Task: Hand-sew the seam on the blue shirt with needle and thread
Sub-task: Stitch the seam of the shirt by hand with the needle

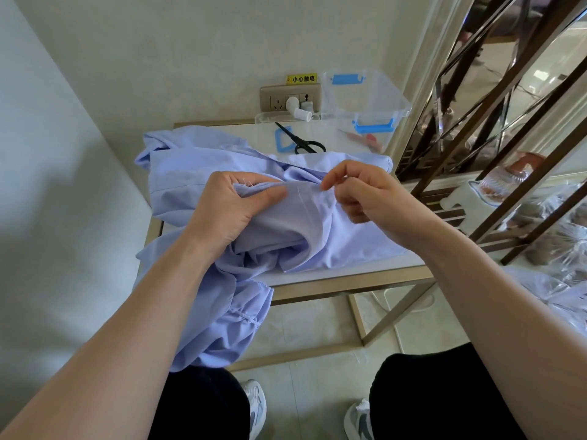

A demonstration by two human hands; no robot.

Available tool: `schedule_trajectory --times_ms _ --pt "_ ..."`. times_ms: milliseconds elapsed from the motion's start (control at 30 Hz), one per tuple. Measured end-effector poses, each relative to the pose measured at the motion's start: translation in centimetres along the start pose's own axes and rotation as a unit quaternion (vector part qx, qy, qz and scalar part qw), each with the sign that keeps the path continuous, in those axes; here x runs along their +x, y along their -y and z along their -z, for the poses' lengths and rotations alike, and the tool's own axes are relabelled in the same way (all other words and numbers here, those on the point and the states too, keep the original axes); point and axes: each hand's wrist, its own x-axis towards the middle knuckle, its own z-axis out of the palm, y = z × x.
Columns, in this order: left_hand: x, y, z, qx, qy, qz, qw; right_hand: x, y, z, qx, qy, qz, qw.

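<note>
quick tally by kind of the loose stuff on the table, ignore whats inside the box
blue shirt: 1
black scissors: 1
clear box: 1
blue plastic loop: 1
clear lid-like piece by the wall: 1
total: 5

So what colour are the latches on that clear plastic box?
Blue latches, best seen in the head view.

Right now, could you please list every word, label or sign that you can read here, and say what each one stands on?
"小心触电": black characters on the yellow sticker, stuck on the wall just above the socket plate.
No other text is readable; the clear box and scissors show no marks.
</note>
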Motion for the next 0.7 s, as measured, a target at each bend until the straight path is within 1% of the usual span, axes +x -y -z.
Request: schedule_trajectory --times_ms 100,200,367,500,567,700 --pt "0.0 0.1 0.0 -0.001 -0.004 -0.007 1.000 -0.1 -0.1 -0.1 0.028 -0.009 0.044 0.999" --pt "0.0 0.2 0.0 0.004 -0.004 -0.014 1.000 0.0 -0.1 -0.3 0.034 -0.005 0.064 0.997" --pt "-0.1 -0.1 -0.3 0.012 0.007 -0.012 1.000 0.2 -0.3 -0.9 0.068 -0.002 0.050 0.996" --pt "-0.2 -0.3 -0.2 0.011 0.022 -0.011 1.000 0.5 -0.4 -1.2 0.109 0.036 0.021 0.993" --pt "-0.3 -0.4 -0.1 0.003 0.024 -0.013 1.000 0.7 -0.6 -1.3 0.117 0.051 0.023 0.992" --pt "-0.3 -0.4 -0.1 0.006 0.025 -0.018 1.000 1.1 -1.0 -1.2 0.127 0.054 0.033 0.990"
